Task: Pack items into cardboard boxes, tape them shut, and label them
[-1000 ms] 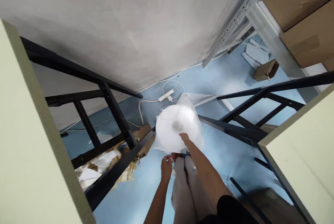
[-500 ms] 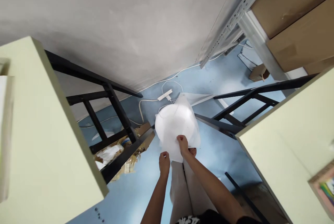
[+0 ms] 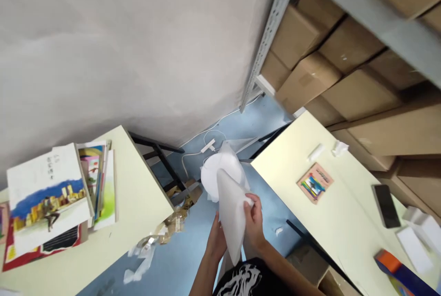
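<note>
A white, slightly see-through packing foam sheet [image 3: 230, 208] is bunched up in front of my body. My right hand [image 3: 254, 222] grips its right edge between thumb and fingers. On the other side, my left hand [image 3: 216, 237] holds the sheet's left edge, with part of the fingers hidden behind it. Beyond them a round white roll of the same material [image 3: 211, 177] stands on the floor, and the sheet overlaps it from this view.
To the left, a pale table [image 3: 144, 195] bears stacked books [image 3: 48, 195]. On the right table [image 3: 275, 162] lie a small picture box [image 3: 314, 183], a phone [image 3: 386, 206] and a tape dispenser [image 3: 406, 270]. Shelves hold cardboard boxes [image 3: 361, 89]. A power strip [image 3: 208, 145] lies by the wall.
Both hands have lifted the sheet's near part off the roll towards my body, and it is now folded upright. The view has tilted up, showing more of both tables.
</note>
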The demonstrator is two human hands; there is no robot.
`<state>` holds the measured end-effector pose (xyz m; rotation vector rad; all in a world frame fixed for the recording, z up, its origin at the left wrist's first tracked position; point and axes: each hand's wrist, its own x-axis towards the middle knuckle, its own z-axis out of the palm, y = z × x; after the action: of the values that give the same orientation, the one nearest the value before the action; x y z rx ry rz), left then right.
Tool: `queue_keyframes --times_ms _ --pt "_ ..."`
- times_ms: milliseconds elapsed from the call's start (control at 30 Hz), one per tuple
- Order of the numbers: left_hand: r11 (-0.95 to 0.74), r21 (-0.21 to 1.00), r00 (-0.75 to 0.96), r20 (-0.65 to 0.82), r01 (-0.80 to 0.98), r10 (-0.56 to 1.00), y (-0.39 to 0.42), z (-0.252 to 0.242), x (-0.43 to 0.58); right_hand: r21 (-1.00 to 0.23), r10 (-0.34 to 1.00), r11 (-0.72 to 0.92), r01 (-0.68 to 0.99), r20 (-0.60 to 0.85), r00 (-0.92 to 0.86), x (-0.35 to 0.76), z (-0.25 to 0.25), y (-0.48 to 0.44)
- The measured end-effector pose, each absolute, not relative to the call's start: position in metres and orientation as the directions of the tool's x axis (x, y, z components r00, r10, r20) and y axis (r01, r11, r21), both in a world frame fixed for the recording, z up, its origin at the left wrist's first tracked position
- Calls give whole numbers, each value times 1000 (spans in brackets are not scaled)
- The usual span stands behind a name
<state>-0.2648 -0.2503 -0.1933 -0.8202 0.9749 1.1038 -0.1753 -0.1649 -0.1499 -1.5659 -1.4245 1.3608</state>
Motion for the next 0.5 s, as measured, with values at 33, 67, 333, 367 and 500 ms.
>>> queue_keyframes --times_ms 33,67,333,367,500 --pt "245 -54 150 -909 -968 390 -244 -175 -264 -928 970 -190 321 -229 -87 -166 -132 -162" --pt "241 -36 138 -895 -970 424 -236 -158 -263 -934 982 -149 324 -178 -62 -157 -117 -159" --pt "480 606 -193 -725 -635 661 -126 -76 -266 -944 975 -83 318 -10 223 -80 -52 -144" --pt "516 665 -154 -681 -539 716 -111 -69 -267 -963 960 -102 248 -29 279 -71 -46 -139" --pt "545 813 41 -550 -205 834 -63 -51 -260 -981 857 -115 -156 -178 483 -29 -31 -108"
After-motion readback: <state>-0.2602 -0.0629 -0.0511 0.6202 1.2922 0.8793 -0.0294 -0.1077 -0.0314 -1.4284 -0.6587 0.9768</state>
